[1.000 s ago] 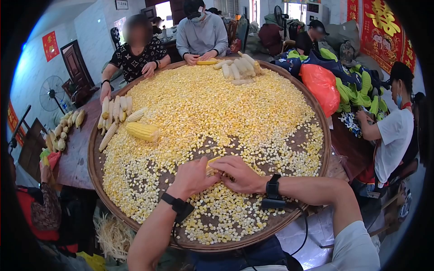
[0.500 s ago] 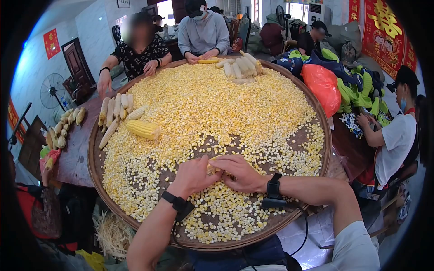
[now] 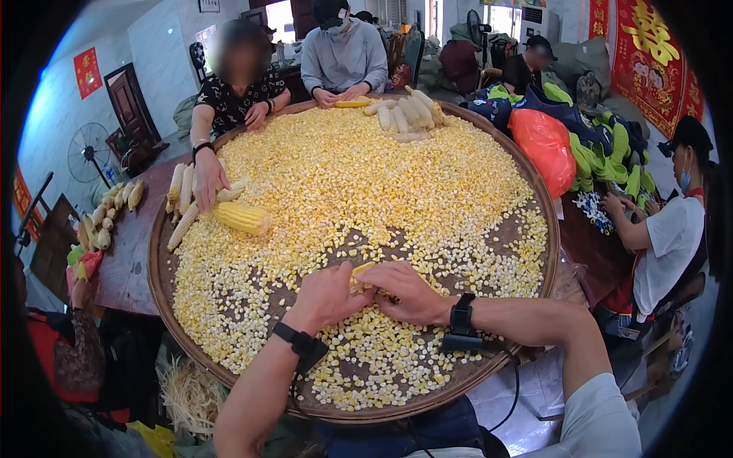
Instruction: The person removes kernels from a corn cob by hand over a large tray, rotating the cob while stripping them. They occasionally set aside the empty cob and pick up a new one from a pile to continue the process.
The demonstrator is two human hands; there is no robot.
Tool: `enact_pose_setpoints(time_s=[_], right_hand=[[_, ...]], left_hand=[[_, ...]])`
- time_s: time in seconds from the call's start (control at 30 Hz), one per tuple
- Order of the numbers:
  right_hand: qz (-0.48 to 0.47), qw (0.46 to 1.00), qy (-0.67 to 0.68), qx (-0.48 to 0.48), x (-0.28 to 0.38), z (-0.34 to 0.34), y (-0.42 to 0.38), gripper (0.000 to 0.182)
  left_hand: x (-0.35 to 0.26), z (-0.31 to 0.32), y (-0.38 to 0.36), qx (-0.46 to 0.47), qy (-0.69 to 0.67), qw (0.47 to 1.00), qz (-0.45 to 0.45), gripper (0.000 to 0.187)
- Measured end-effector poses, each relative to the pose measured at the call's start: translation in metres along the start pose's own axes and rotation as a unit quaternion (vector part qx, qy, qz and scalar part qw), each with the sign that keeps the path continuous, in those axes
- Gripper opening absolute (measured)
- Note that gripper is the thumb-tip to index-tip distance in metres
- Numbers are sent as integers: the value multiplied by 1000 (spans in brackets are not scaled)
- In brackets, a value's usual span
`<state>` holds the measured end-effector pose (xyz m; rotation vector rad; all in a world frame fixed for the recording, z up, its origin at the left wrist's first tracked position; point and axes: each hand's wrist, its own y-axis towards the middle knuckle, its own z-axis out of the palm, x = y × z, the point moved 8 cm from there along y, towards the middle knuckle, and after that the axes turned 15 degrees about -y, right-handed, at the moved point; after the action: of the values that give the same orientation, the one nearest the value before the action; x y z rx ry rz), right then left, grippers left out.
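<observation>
On the tray (image 3: 544,290), kernels (image 3: 343,172) are detached; a full cob (image 3: 243,218) is left; another cob (image 3: 362,269) is clamped by left hand (image 3: 324,296) and right hand (image 3: 406,291).

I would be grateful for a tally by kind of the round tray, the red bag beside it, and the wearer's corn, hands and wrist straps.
Round tray: 1
Red bag: 1
Held corn: 1
Hands (left hand, right hand): 2
Straps (left strap, right strap): 2
Total: 7

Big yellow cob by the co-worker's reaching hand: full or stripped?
Full where visible: yellow kernels cover the big cob; its underside is hidden.
</observation>
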<state>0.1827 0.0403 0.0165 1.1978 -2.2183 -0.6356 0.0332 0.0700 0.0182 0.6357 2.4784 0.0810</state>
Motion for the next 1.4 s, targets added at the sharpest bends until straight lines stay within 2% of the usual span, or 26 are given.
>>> enact_pose_setpoints(time_s=[0.17, 0.47, 0.7, 0.8, 0.9, 1.0, 1.03, 1.13, 1.23, 1.4], right_hand=[[-5, 1000, 4, -1, -3, 2, -2, 66], [42, 999, -15, 13, -6, -1, 1, 70], [11, 999, -30, 42, -4, 2, 1, 73], [-25, 995, -97, 11, 0, 0, 1, 66], [-91, 992, -91, 1, 3, -6, 4, 50], [-192, 977, -88, 34, 7, -16, 9, 37], [-198, 975, -100, 29, 11, -24, 10, 30], [-143, 981, -131, 14, 12, -28, 14, 31], [-128, 979, -147, -62, 11, -31, 13, 25], [-148, 984, -99, 12, 1, -15, 7, 34]], left_hand=[[-2, -1, 1, 5, 2, 1000, -9, 61], [-1, -2, 0, 10, 2, 1000, -17, 62], [-3, 0, -1, 19, 12, 1000, -8, 66], [-2, 0, 0, 31, 12, 999, -29, 64], [-3, 0, 1, 57, 17, 997, -54, 67], [-1, -1, 1, 55, 28, 996, -64, 72], [2, -2, 2, 45, 28, 996, -65, 74], [-4, -5, 1, 19, 32, 999, -32, 77], [-5, -3, 3, 48, 33, 997, -57, 81], [-1, 0, 0, 29, 21, 999, -15, 84]])
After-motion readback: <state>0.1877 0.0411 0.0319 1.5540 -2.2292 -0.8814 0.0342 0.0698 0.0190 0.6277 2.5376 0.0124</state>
